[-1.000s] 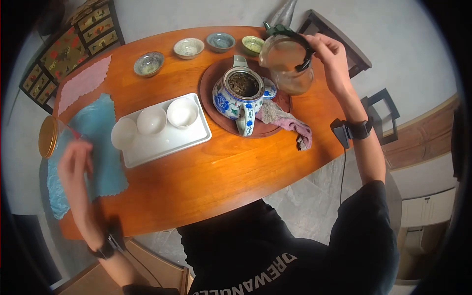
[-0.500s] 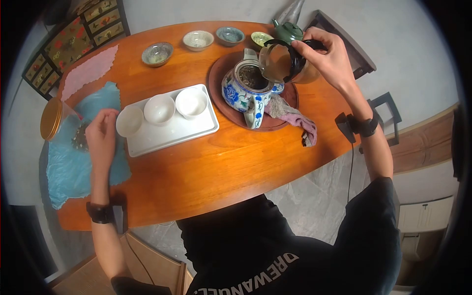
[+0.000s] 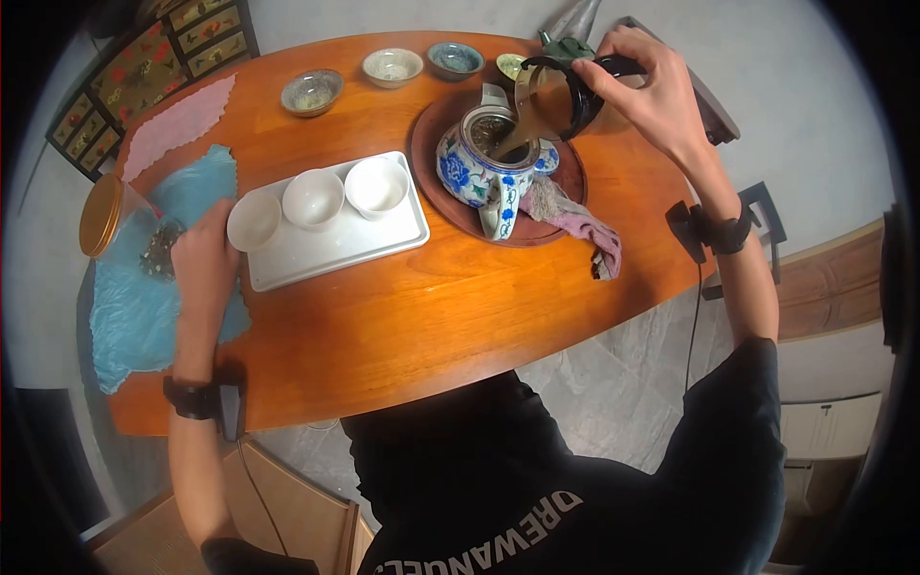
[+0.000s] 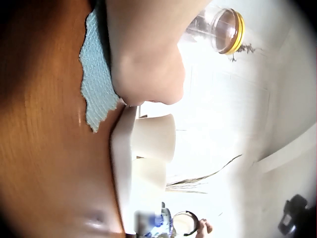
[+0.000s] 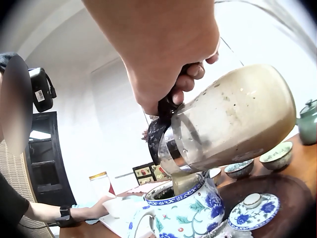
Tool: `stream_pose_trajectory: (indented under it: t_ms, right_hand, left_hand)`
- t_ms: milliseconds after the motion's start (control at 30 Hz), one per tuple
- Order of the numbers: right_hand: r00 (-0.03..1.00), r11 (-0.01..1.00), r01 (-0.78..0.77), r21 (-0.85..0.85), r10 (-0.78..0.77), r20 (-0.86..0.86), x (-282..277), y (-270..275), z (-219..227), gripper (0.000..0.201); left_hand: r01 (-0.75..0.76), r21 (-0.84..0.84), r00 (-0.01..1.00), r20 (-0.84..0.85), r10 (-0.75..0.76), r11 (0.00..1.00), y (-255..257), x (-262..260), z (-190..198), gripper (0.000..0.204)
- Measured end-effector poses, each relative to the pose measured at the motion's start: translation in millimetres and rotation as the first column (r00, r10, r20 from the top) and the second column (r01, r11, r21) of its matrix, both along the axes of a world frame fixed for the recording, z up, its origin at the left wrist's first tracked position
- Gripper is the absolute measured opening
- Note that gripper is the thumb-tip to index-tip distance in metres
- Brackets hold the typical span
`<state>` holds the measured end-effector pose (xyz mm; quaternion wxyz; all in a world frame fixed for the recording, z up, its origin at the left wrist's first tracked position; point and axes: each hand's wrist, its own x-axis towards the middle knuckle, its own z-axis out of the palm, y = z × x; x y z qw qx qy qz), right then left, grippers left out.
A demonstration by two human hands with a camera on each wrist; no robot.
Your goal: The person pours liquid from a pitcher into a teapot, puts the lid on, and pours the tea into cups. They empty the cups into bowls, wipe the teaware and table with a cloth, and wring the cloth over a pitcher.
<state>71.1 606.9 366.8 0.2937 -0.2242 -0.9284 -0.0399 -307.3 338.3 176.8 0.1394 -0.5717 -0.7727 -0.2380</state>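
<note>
My right hand (image 3: 661, 101) grips the black handle of a glass pitcher (image 5: 247, 111), tilted over the blue-and-white teapot (image 3: 462, 171). Cloudy brownish liquid (image 5: 183, 184) runs from its mouth into the open teapot, where dark leaves show. The teapot's lid (image 5: 253, 210) lies off beside it on a round dark-red tray (image 3: 428, 144). At the left end of a white rectangular tray (image 3: 331, 251), my left hand (image 3: 204, 257) rests with fingers loosely bent, close to a white cup (image 3: 254, 220). Its fingertips are mostly hidden. Two more white cups (image 3: 313, 198) stand in that tray.
Several small glazed bowls (image 3: 392, 67) line the table's far side, with a green teapot (image 3: 567, 50) behind the pitcher. A crumpled pinkish cloth (image 3: 580, 225) hangs over the round tray's edge. A gold-lidded jar (image 3: 103, 216) lies by the blue cloth (image 3: 129, 326).
My right hand has brought the pitcher left and tipped it over the teapot; liquid now flows in. My left hand has moved up and right to the white tray's left end.
</note>
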Motion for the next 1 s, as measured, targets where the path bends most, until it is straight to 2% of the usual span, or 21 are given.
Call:
stream_pose_trajectory:
  t_ms: [100,167,200,267,300,367,400,467,533,567,600,633,667,733,767,833,900,1000]
  right_hand:
    - [1.0,1.0,0.006,-0.011,-0.006,-0.024,4.1,0.1,-0.8,0.043]
    - [0.992,0.968,0.094,-0.233,-0.112,-0.064,7.7,-1.0,-2.3,0.039]
    - [0.991,0.968,0.095,-0.232,-0.113,-0.065,9.6,1.1,-3.5,0.039]
    - [0.978,0.901,0.03,-0.433,-0.115,-0.171,14.9,7.2,-10.0,0.036]
    - [0.978,0.899,0.03,-0.436,-0.116,-0.174,17.6,9.9,-14.2,0.036]
    - [0.92,0.83,-0.081,-0.551,-0.149,-0.361,24.6,15.3,-24.3,0.033]
    - [0.92,0.827,-0.087,-0.555,-0.147,-0.364,29.9,18.4,-30.0,0.033]
    - [0.771,0.728,-0.108,-0.677,-0.369,-0.52,45.4,28.6,-44.1,0.033]
    - [0.739,0.727,-0.093,-0.68,-0.408,-0.537,68.6,43.9,-56.9,0.033]
    - [0.68,0.715,-0.171,-0.678,-0.412,-0.606,75.6,46.2,-64.2,0.03]
    - [0.603,0.674,-0.199,-0.712,-0.488,-0.631,83.8,52.8,-69.6,0.03]
    - [0.591,0.668,-0.245,-0.703,-0.472,-0.654,94.3,57.8,-76.7,0.027]
    - [0.532,0.629,-0.295,-0.719,-0.517,-0.671,94.7,53.0,-76.4,0.023]
    - [0.503,0.587,-0.345,-0.733,-0.544,-0.672,115.0,65.0,-92.6,0.023]
    - [0.503,0.562,-0.355,-0.747,-0.559,-0.659,122.5,67.4,-99.4,0.023]
    - [0.508,0.533,-0.371,-0.761,-0.569,-0.646,126.4,61.2,-108.0,0.023]
    - [0.416,0.52,-0.291,-0.803,-0.687,-0.596,125.5,55.3,-115.8,0.022]
    - [0.391,0.523,-0.355,-0.775,-0.67,-0.631,136.0,61.8,-130.8,0.022]
  left_hand:
    - [-0.017,-0.023,1.0,-0.019,0.016,1.0,1.2,1.5,2.2,0.008]
    - [0.004,-0.045,0.987,0.158,0.003,0.999,1.8,-5.5,3.5,0.008]
    - [0.006,-0.044,0.988,0.157,0.001,0.999,2.2,-11.3,2.3,0.008]
    - [0.101,0.152,0.88,0.448,-0.159,0.983,2.4,-21.8,-0.6,0.009]
    - [0.102,0.148,0.881,0.446,-0.158,0.984,1.7,-22.4,5.1,0.009]
    - [0.015,0.111,0.712,0.696,-0.089,0.994,-1.9,-23.4,21.7,0.014]
    - [0.012,0.106,0.715,0.694,-0.083,0.994,-1.0,-22.6,21.5,0.014]
    - [0.002,0.204,0.623,0.766,-0.161,0.979,1.5,-19.6,15.5,0.015]
    - [-0.008,0.215,0.578,0.798,-0.171,0.977,3.2,-16.2,7.1,0.015]
    - [-0.029,0.223,0.577,0.8,-0.166,0.974,6.3,-15.1,1.5,0.015]
    - [-0.023,0.235,0.548,0.816,-0.185,0.972,5.4,-13.4,0.6,0.015]
    - [-0.026,0.225,0.528,0.83,-0.178,0.974,3.9,-13.6,1.9,0.016]
    - [-0.01,0.276,0.474,0.847,-0.239,0.961,1.9,-10.8,6.1,0.016]
    - [-0.015,0.318,0.381,0.878,-0.289,0.948,1.3,-10.9,4.3,0.016]
    - [-0.03,0.31,0.39,0.879,-0.275,0.95,0.8,-9.8,5.5,0.016]
    - [-0.03,0.326,0.333,0.895,-0.298,0.945,0.8,-7.0,7.2,0.02]
    - [-0.022,0.311,0.358,0.89,-0.283,0.95,-1.8,-4.6,8.1,0.021]
    - [0.003,0.287,0.382,0.885,-0.266,0.958,-2.1,-4.0,8.2,0.021]
